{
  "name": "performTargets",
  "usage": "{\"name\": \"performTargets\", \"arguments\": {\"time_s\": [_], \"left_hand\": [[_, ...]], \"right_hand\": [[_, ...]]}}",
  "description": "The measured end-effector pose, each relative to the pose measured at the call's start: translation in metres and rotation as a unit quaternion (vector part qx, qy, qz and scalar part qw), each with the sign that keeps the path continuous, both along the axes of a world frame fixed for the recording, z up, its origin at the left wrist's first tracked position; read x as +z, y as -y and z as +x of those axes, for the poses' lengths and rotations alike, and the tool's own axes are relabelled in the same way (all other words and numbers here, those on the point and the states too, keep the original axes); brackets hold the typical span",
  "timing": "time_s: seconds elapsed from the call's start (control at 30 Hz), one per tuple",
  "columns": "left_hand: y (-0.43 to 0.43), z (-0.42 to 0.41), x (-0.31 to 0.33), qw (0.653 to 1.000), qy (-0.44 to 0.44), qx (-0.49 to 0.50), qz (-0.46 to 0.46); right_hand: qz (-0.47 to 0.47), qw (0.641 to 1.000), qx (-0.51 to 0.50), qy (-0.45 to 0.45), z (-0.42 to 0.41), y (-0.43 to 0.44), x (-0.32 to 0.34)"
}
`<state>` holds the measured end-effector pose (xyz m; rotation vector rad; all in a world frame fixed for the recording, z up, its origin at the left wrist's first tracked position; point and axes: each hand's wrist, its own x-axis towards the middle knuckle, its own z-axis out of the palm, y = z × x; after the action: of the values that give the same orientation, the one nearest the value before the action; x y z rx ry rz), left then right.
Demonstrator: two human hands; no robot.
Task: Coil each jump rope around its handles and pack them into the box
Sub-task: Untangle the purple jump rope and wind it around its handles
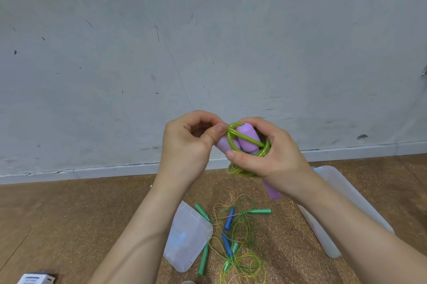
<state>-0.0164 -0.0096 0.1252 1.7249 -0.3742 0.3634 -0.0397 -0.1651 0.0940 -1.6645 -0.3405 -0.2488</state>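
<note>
Right hand (275, 156) clamps coiled green rope (242, 173) and purple handles (248, 136), left hand (184, 143) pinches a loop; loose ropes (240, 226), lid (187, 235) left of box (321, 235).

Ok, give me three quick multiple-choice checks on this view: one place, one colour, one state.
1. Where do the loose ropes lie?
A) on the floor between lid and box
B) inside the box
C) on top of the lid

2. The held handles are:
A) blue
B) purple
C) red

3. The green cord on those handles is:
A) hanging straight
B) wound around them
C) cut in two

Answers:
1 A: the tangle sits on the floor between them.
2 B: the right hand grips purple handles.
3 B: loops wrap them, and the left hand pinches one.
</note>
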Motion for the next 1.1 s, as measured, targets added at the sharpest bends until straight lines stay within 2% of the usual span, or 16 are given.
{"name": "performTargets", "arguments": {"time_s": [0.17, 0.3, 0.4, 0.53, 0.67, 0.77, 0.83, 0.9, 1.0, 1.03, 1.1], "left_hand": [[0.001, 0.001, 0.002, 0.99, -0.073, -0.046, -0.114], [-0.005, 0.005, 0.006, 0.958, -0.182, -0.141, -0.172], [-0.01, 0.01, 0.005, 0.948, -0.198, -0.174, -0.176], [-0.011, 0.01, 0.0, 0.941, -0.19, -0.195, -0.201], [-0.004, 0.004, -0.004, 0.977, -0.105, -0.141, -0.125], [0.002, 0.002, -0.004, 1.0, 0.006, -0.014, -0.008], [0.004, 0.001, -0.004, 0.99, 0.09, 0.063, 0.09], [0.006, -0.003, -0.003, 0.977, 0.14, 0.086, 0.132], [0.016, -0.009, -0.004, 0.971, 0.135, 0.131, 0.151], [0.021, -0.011, -0.005, 0.975, 0.103, 0.143, 0.137], [0.03, -0.013, -0.006, 0.992, -0.005, 0.121, 0.045]], "right_hand": [[0.022, 1.0, 0.002, -0.005, -0.003, -0.003, 0.003], [0.002, 1.0, 0.027, -0.009, -0.006, -0.003, 0.009], [0.041, 0.996, 0.072, -0.038, -0.009, -0.002, 0.016], [0.004, 0.998, 0.038, -0.041, -0.003, 0.0, 0.011], [0.007, 0.997, -0.042, -0.069, 0.006, -0.002, 0.003], [-0.005, 0.993, -0.1, -0.055, 0.008, -0.005, 0.0], [-0.012, 0.989, -0.143, -0.036, 0.008, -0.006, -0.001], [-0.015, 0.984, -0.175, -0.009, 0.007, -0.007, 0.0], [-0.063, 0.972, -0.224, 0.033, 0.009, -0.008, -0.004], [-0.07, 0.966, -0.243, 0.047, 0.01, -0.009, -0.006], [-0.074, 0.956, -0.275, 0.07, 0.013, -0.011, -0.008]]}}
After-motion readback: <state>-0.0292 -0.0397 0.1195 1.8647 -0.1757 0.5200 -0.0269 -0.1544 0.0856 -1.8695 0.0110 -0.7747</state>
